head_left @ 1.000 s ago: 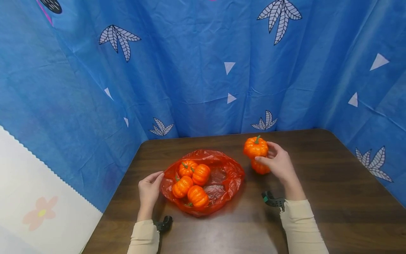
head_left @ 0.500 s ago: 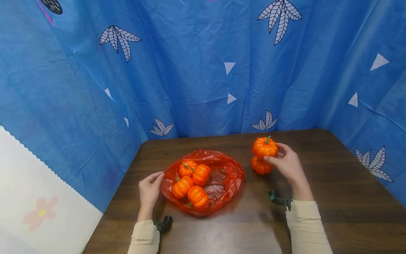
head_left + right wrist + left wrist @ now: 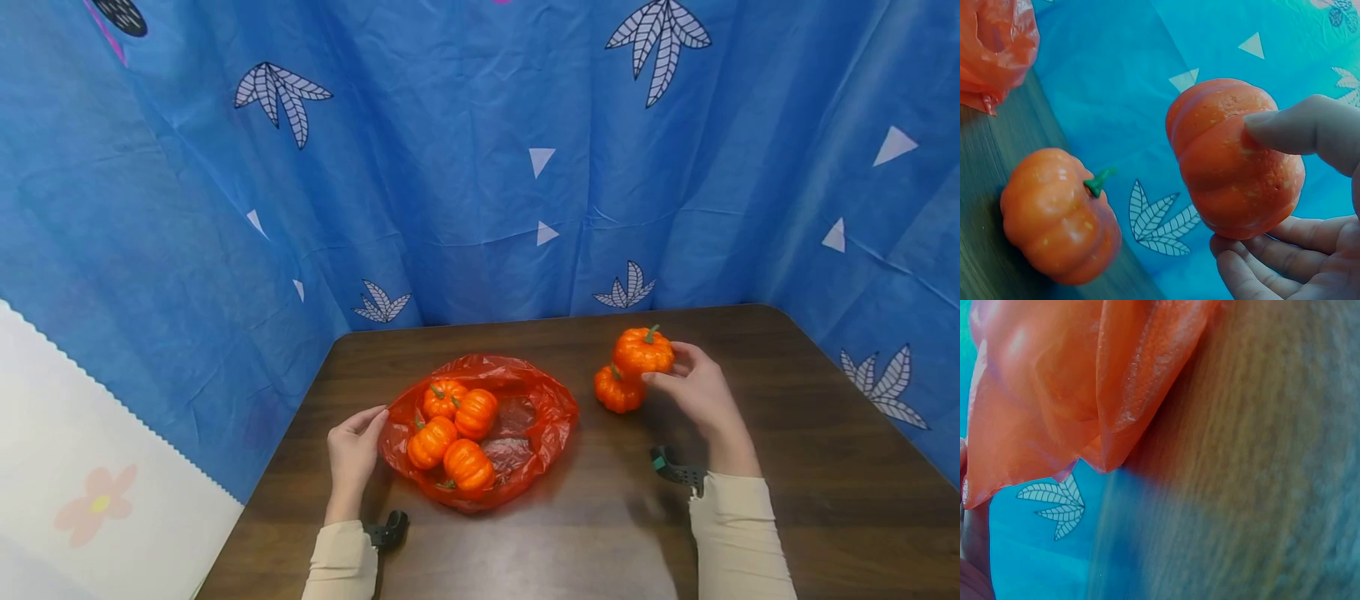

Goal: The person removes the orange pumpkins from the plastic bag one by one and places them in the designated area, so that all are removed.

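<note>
My right hand [image 3: 699,385] holds a small orange pumpkin [image 3: 642,352] with a green stem, up off the table. In the right wrist view the thumb [image 3: 1291,132] presses one side of this pumpkin and the fingers support it from below. A second pumpkin [image 3: 618,390] sits on the table just left of it, partly overlapped in the head view. My left hand [image 3: 354,448] pinches the left rim of a red plastic bag [image 3: 551,417] between thumb and fingers. Several pumpkins [image 3: 468,465] lie in the bag's left half. The bag's thin wall [image 3: 1054,412] fills much of the left wrist view.
The dark wooden table [image 3: 525,558] carries everything. A blue patterned curtain [image 3: 480,167] hangs behind it and along both sides. A white cloth [image 3: 82,483] with a flower print is at the left. Each wrist wears a black camera mount [image 3: 678,471].
My right hand has moved right and slightly toward me with its pumpkin, uncovering more of the pumpkin on the table. The left hand and the bag have stayed put.
</note>
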`<state>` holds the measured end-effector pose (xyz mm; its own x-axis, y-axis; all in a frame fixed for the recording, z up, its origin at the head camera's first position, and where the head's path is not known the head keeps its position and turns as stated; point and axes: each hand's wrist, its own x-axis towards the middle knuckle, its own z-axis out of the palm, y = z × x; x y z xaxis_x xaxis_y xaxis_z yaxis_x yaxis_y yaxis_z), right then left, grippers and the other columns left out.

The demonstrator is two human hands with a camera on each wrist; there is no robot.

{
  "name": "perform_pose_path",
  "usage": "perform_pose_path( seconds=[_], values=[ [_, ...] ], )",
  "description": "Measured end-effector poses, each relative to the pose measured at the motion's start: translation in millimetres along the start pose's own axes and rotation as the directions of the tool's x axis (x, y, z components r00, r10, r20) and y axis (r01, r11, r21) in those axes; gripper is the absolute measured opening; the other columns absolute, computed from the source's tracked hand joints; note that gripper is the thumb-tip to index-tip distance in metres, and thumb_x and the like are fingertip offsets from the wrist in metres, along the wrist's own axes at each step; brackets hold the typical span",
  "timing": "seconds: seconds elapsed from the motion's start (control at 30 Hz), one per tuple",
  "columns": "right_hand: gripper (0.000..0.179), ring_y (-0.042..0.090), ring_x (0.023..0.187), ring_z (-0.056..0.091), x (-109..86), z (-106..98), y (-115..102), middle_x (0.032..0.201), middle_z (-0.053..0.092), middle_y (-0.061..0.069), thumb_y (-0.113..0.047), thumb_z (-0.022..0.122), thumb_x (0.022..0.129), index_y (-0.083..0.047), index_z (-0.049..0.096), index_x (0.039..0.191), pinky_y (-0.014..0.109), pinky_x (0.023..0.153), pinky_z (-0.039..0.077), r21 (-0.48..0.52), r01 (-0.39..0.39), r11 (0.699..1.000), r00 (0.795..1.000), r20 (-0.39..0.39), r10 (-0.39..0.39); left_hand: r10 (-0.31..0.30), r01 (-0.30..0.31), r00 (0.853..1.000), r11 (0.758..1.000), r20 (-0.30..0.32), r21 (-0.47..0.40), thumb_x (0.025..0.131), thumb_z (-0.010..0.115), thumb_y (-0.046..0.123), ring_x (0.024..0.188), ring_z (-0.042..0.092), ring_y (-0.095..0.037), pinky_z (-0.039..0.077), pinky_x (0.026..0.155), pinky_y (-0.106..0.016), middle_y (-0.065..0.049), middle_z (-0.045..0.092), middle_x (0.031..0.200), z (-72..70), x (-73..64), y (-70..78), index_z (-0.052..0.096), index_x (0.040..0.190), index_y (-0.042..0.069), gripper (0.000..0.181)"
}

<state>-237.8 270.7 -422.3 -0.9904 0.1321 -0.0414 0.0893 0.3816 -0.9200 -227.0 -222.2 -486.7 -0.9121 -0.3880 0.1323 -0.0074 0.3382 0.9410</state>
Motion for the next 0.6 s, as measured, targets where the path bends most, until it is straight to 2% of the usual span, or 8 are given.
perform_pose_path(
  seconds=[0.2, 0.37, 0.6],
  values=[
    [0.090, 0.051, 0.137, 0.040, 0.3, -6, 6, 0.155, 0.032, 0.035, -0.027, 0.071, 0.092, 0.004, 0.017, 0.156, 0.062, 0.111, 0.041, 0.006, 0.000, 1.000, 1.000, -0.015, 0.000, -0.009, 0.009, 1.000, 1.000, -0.004, 0.006, 0.092, 0.070, 0.043, 0.106, 0.071, -0.028, 0.059, 0.085, -0.028, -0.010, 0.074, 0.120, -0.3, -0.5, 1.9, 0.076, 0.115, 0.012, 0.039],
    [0.089, 0.052, 0.137, 0.041, 0.1, -9, 9, 0.154, 0.032, 0.036, -0.025, 0.071, 0.092, 0.006, 0.017, 0.156, 0.062, 0.111, 0.041, 0.005, 0.008, 1.000, 1.000, -0.030, -0.008, 0.016, -0.016, 1.000, 1.000, -0.012, 0.010, 0.093, 0.070, 0.038, 0.104, 0.072, -0.029, 0.060, 0.083, -0.028, -0.014, 0.074, 0.117, -0.1, 1.1, 1.3, 0.076, 0.114, 0.009, 0.036],
    [0.089, 0.052, 0.137, 0.040, -0.2, -14, 16, 0.154, 0.031, 0.037, -0.023, 0.070, 0.092, 0.006, 0.016, 0.156, 0.063, 0.111, 0.040, -0.004, 0.000, 1.000, 0.999, -0.043, 0.000, 0.047, -0.047, 0.999, 0.999, -0.022, 0.013, 0.093, 0.071, 0.035, 0.097, 0.073, -0.026, 0.061, 0.080, -0.027, -0.015, 0.075, 0.112, 0.5, 3.6, -1.2, 0.077, 0.112, 0.009, 0.033]
  ],
)
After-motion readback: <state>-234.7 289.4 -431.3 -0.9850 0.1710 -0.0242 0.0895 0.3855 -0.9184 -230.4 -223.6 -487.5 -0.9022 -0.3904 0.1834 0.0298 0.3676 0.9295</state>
